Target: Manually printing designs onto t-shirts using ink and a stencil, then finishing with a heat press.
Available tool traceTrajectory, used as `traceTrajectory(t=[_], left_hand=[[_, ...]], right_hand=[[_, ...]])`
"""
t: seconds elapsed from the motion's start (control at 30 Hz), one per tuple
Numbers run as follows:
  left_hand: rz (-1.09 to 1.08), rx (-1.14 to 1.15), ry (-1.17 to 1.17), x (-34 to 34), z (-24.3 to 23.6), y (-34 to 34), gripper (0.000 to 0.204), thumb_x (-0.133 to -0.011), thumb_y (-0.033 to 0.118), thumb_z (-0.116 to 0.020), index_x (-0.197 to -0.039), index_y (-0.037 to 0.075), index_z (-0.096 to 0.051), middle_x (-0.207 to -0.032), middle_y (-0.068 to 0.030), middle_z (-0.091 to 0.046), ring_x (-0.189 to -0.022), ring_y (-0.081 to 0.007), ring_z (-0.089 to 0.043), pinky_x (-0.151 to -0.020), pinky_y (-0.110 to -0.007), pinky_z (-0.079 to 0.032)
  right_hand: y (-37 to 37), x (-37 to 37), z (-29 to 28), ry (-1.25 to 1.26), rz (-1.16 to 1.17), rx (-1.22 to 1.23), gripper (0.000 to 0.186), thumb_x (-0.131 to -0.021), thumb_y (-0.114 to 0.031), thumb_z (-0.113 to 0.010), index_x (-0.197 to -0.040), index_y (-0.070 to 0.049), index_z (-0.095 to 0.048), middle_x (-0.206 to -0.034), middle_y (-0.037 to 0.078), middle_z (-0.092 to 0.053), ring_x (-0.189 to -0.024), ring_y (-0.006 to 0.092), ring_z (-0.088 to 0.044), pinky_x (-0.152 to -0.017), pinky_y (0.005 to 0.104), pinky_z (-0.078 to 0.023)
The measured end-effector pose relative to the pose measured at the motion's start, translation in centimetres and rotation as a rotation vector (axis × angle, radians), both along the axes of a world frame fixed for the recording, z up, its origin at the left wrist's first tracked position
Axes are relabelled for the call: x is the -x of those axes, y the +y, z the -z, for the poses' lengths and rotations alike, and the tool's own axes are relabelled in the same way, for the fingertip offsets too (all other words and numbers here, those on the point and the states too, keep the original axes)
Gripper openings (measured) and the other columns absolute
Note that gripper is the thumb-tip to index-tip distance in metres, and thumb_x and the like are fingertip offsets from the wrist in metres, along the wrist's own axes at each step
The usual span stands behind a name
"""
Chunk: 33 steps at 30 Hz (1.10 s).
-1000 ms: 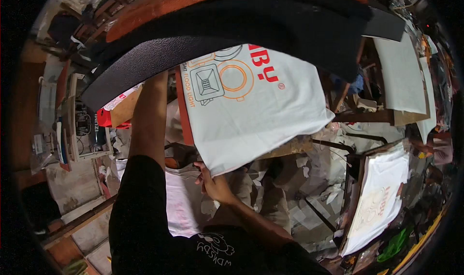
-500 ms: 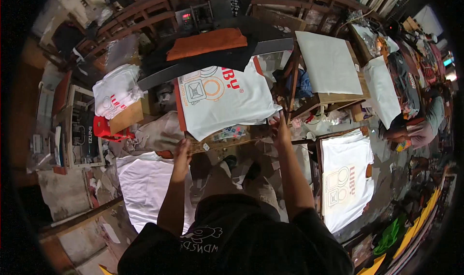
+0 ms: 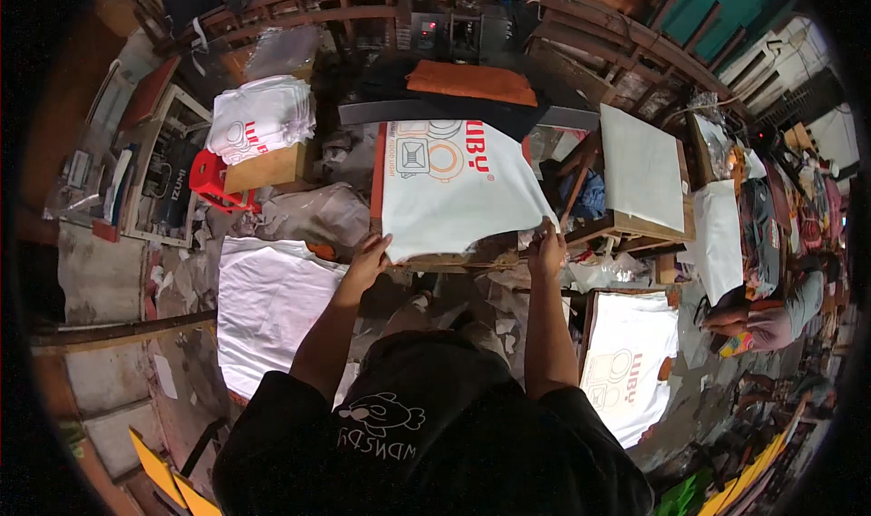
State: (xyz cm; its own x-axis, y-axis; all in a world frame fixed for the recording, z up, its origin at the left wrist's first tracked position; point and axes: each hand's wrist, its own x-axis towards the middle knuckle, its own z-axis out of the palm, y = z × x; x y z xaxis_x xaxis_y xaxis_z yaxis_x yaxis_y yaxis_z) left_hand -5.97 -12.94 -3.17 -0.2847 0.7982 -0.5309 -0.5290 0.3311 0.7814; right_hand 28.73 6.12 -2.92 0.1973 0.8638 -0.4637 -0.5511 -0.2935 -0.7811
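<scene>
A: Where is the white shirt [image 3: 458, 212]?
B: At 12 o'clock, just above the middle of the view. It lies over a red-brown board [image 3: 376, 189], whose left edge shows beside the cloth. Its upper part runs out of sight behind a dark panel [image 3: 367, 114].

A: And the hands?
B: The left grip [image 3: 370, 255] is at about 7 o'clock from the shirt, its thumb and fingers pinching the near left corner of the hem. The right grip [image 3: 546, 246] is at about 5 o'clock from the shirt, pinching the near right corner. The hem dips in loose folds between the 2.

A: What is printed on it?
B: Red lettering, with orange and grey line drawings to its left.

A: What lies on top of the panel?
B: A black cloth [image 3: 517, 121], and over that a folded orange cloth [image 3: 472, 82], both at 12 o'clock.

A: Anything to the left?
B: At 10 o'clock, a stack of printed white shirts [image 3: 263, 117] on a brown box [image 3: 272, 175], with a red stool [image 3: 210, 182] just beside it. At 8 o'clock, a spread of plain white cloth [image 3: 268, 316].

A: To the right?
B: At 2 o'clock, a pale sheet [image 3: 642, 171] on a wooden tabletop [image 3: 649, 229]. At 4 o'clock, another printed shirt [image 3: 626, 366], lying flat. Near 3 o'clock, well apart from the hands, a co-worker [image 3: 782, 321] bends over.
</scene>
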Motion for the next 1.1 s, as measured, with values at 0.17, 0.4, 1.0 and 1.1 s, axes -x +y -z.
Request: traceTrajectory(t=[0.17,0.4,1.0,1.1], left_hand=[[0.088,-0.042,-0.048,0.4,-1.5,-0.8,0.012,-0.097,0.021,-0.058,-0.096,0.010,-0.057,-0.074,0.0012,-0.052,-0.053,-0.0078,-0.049,-0.043,-0.024,-0.032],[0.053,0.036,-0.129,0.2,-1.0,-0.6,0.017,-0.098,0.022,-0.055,-0.110,0.011,-0.055,-0.092,-0.0008,-0.062,-0.075,-0.0148,-0.066,-0.057,-0.029,-0.041],[0.039,-0.058,-0.123,0.1,-2.6,-1.4,0.028,-0.094,0.028,-0.063,-0.108,0.007,-0.050,-0.088,-0.0073,-0.061,-0.086,-0.0241,-0.070,-0.070,-0.029,-0.053],[-0.001,-0.033,-0.077,0.1,-2.7,-1.5,0.030,-0.094,0.028,-0.062,-0.111,0.008,-0.049,-0.089,-0.0071,-0.061,-0.085,-0.0238,-0.070,-0.069,-0.028,-0.052]], right_hand=[[-0.9,-0.8,1.0,0.047,-0.013,-0.045,0.016,-0.088,-0.015,-0.069,-0.079,-0.013,-0.055,-0.058,-0.003,-0.046,-0.047,0.0085,-0.044,-0.038,0.0238,-0.030],[-1.2,0.6,1.8,0.227,-0.114,0.083,0.022,-0.089,-0.027,-0.068,-0.092,-0.010,-0.055,-0.071,0.001,-0.051,-0.058,0.0152,-0.052,-0.048,0.0273,-0.043],[-3.0,1.5,0.3,0.256,-0.453,0.009,0.012,-0.092,-0.011,-0.061,-0.092,0.000,-0.057,-0.077,0.005,-0.059,-0.075,0.0223,-0.063,-0.073,0.0347,-0.053],[-4.1,1.7,-0.2,0.297,-0.457,-0.072,0.012,-0.092,-0.009,-0.060,-0.086,0.000,-0.056,-0.074,0.006,-0.058,-0.073,0.0232,-0.063,-0.070,0.0356,-0.053]])
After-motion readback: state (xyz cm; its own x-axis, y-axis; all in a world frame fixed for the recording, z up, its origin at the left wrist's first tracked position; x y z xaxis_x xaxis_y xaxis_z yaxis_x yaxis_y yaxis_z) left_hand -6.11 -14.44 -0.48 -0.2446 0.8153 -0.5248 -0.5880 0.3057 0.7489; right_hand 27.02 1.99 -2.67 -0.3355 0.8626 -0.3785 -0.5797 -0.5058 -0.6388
